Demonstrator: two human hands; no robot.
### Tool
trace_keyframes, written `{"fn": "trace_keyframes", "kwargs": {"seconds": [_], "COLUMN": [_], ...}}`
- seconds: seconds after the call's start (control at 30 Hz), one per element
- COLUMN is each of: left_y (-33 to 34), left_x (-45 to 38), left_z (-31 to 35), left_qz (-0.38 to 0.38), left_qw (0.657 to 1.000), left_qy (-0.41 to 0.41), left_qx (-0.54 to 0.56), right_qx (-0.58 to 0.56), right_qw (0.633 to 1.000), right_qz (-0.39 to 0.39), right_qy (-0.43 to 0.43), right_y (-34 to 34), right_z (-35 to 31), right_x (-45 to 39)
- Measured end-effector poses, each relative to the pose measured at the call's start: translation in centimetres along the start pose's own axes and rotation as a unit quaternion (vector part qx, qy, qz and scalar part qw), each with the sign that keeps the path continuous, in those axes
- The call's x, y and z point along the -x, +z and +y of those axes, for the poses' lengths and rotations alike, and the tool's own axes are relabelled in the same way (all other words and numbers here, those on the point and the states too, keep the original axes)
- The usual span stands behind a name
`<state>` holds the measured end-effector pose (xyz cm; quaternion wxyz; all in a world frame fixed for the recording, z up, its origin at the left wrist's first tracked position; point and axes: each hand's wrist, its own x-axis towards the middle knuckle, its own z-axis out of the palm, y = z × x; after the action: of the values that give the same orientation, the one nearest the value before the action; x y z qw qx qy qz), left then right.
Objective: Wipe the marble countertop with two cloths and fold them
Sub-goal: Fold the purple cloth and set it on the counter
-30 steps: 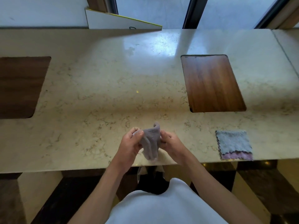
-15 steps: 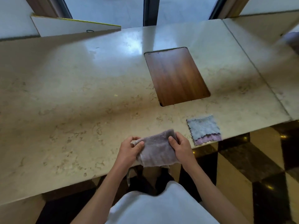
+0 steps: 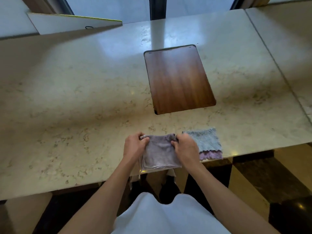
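Note:
A mauve-grey cloth (image 3: 159,153), folded in layers, lies flat on the marble countertop (image 3: 76,102) at its near edge. My left hand (image 3: 134,145) pinches its far left corner and my right hand (image 3: 184,146) pinches its far right corner. Just to the right, a second cloth (image 3: 208,141), blue-grey on top with a pink layer showing at its near edge, lies folded on the marble. My right hand partly covers its left side.
A dark wooden inset panel (image 3: 178,78) sits in the counter beyond the cloths. A white board (image 3: 72,22) leans at the back left against the window. A seam (image 3: 276,68) divides the marble at the right. Glossy dark floor lies below the near edge.
The mauve cloth went from bunched and raised between my hands to spread flat and folded on the counter edge. The view swung right, bringing the second cloth close beside my right hand.

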<state>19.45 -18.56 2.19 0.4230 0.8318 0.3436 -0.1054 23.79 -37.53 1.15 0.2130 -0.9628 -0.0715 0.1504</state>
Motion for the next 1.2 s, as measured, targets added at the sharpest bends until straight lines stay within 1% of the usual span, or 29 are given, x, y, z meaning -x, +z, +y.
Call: {"fn": "trace_keyframes", "kwargs": {"seconds": [0.13,0.23,0.33,0.37,0.4,0.47,0.5,0.57,0.63,0.67,0.77,0.9,0.97,1.0,1.1,1.13,1.2], "left_y": [0.5,1.0,1.3,1.7,2.2,3.6,4.5,6.6,8.7,9.6,11.3,11.6,11.3,11.0,9.2,8.3,6.3], "left_x": [-0.1,-0.1,0.2,0.3,0.5,0.9,1.1,1.1,0.8,0.7,0.3,-0.1,-0.2,-0.3,-0.1,0.1,0.5], "left_z": [0.6,0.8,1.1,1.4,1.9,3.7,4.8,7.1,8.7,9.2,10.0,10.8,11.0,10.9,10.9,10.9,10.4], "left_qz": [0.047,0.068,0.095,0.111,0.128,0.163,0.159,0.102,0.026,0.003,-0.010,-0.016,-0.020,-0.018,-0.036,-0.044,-0.029], "left_qw": [0.996,0.992,0.988,0.984,0.977,0.964,0.961,0.961,0.960,0.955,0.950,0.940,0.946,0.954,0.980,0.983,0.987], "left_qy": [-0.018,-0.044,-0.050,-0.042,-0.027,0.045,0.091,0.160,0.191,0.202,0.197,0.174,0.173,0.175,0.169,0.165,0.158], "left_qx": [-0.079,-0.095,-0.110,-0.135,-0.165,-0.203,-0.207,-0.200,-0.203,-0.216,-0.243,-0.292,-0.275,-0.244,-0.099,-0.064,-0.020], "right_qx": [0.002,-0.001,-0.051,-0.071,-0.080,-0.074,-0.065,-0.013,0.052,0.060,0.010,-0.006,-0.046,-0.090,-0.262,-0.299,-0.336], "right_qw": [1.000,1.000,0.998,0.997,0.997,0.996,0.996,0.998,0.996,0.996,0.997,0.997,0.997,0.994,0.960,0.951,0.940], "right_qz": [-0.006,-0.017,-0.043,-0.039,-0.017,0.038,0.048,0.015,-0.038,-0.052,-0.058,-0.064,-0.056,-0.053,-0.059,-0.056,-0.044], "right_qy": [-0.012,-0.016,-0.012,-0.008,-0.002,0.023,0.042,0.065,0.059,0.051,0.052,0.030,0.029,0.037,0.073,0.064,0.030], "right_y": [-0.5,-0.7,-1.7,-2.4,-3.3,-5.2,-6.0,-7.2,-7.5,-7.6,-8.0,-8.7,-8.9,-9.1,-10.4,-10.8,-11.3], "right_z": [0.1,0.0,0.8,1.5,2.6,5.6,7.1,9.5,10.7,11.1,11.9,12.5,12.7,12.6,11.8,11.2,9.1], "right_x": [-1.2,-1.5,-2.0,-2.3,-2.6,-3.4,-3.6,-4.1,-4.6,-4.8,-5.6,-6.0,-6.0,-6.0,-5.3,-5.0,-4.7]}}
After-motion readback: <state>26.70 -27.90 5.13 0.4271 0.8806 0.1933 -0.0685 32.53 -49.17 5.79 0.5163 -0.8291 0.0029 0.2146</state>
